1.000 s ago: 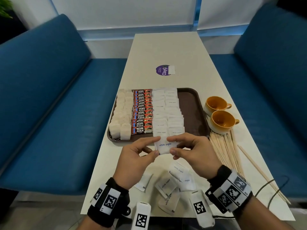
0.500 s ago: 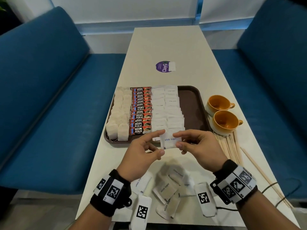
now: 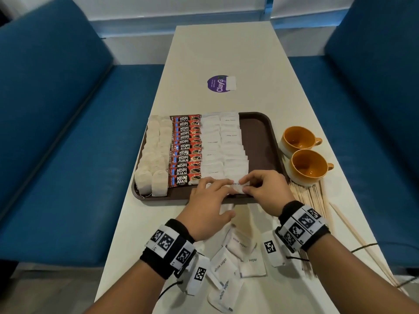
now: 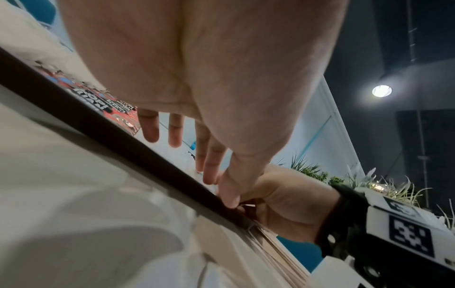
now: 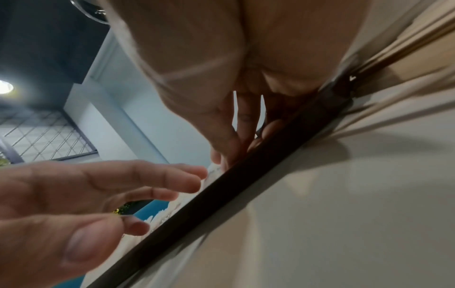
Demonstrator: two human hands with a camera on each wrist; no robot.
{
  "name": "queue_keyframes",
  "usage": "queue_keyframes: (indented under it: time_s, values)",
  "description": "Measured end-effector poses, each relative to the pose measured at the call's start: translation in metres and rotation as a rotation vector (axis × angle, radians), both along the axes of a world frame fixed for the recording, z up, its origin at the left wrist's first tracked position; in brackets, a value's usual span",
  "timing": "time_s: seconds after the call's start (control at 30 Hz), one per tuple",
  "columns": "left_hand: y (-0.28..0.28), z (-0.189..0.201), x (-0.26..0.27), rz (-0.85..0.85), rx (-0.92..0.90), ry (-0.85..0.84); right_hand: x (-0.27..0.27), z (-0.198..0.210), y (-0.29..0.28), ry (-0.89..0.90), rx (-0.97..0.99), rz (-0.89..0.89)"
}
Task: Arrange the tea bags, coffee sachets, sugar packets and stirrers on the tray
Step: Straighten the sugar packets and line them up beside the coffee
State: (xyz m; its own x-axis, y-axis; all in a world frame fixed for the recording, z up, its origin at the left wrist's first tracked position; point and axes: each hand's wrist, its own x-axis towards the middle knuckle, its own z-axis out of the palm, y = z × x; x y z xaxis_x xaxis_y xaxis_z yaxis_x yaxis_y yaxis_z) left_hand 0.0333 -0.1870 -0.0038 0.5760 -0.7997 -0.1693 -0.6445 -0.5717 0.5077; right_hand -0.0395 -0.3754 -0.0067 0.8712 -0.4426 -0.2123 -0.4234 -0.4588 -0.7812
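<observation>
The right hand (image 3: 264, 191) pinches a flat white paper sugar packet (image 3: 237, 186), long axis left-right, at the brown plastic tray (image 3: 260, 137) near edge; the left hand (image 3: 209, 200) rests beside, fingers straight.

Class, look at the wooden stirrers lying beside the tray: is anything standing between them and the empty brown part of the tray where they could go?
Only the tray's raised right rim lies between it and the stirrers. The two orange cups stand farther back, outside that path.

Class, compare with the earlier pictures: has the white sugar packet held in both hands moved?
Yes. The sugar packet has gone forward, from above the bare table onto the near end of the tray, joining the sugar rows.
</observation>
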Motion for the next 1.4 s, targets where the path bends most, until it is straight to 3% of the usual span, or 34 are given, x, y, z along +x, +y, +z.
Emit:
queue_keyframes:
  time_s: [0.37,0.6,0.8,0.9,1.13,1.4]
  values:
    - [-0.009,0.002,0.004,-0.021,0.128,-0.042,0.015,0.010,-0.003,0.049,-0.119,0.057]
    - [-0.006,0.001,-0.004,0.009,0.041,-0.003,0.007,0.011,-0.004,0.028,-0.076,-0.009]
    - [-0.006,0.002,-0.003,-0.028,0.131,-0.001,0.015,0.013,-0.009,0.030,-0.170,-0.063]
    - [-0.003,0.002,-0.003,-0.019,0.114,-0.003,0.025,0.015,-0.012,0.059,-0.146,-0.095]
    - [-0.005,-0.004,0.000,-0.023,0.178,-0.052,0.043,0.022,-0.004,0.203,-0.084,0.042]
    - [0.015,-0.009,0.004,0.047,0.116,-0.027,0.022,0.015,-0.008,0.196,-0.046,-0.098]
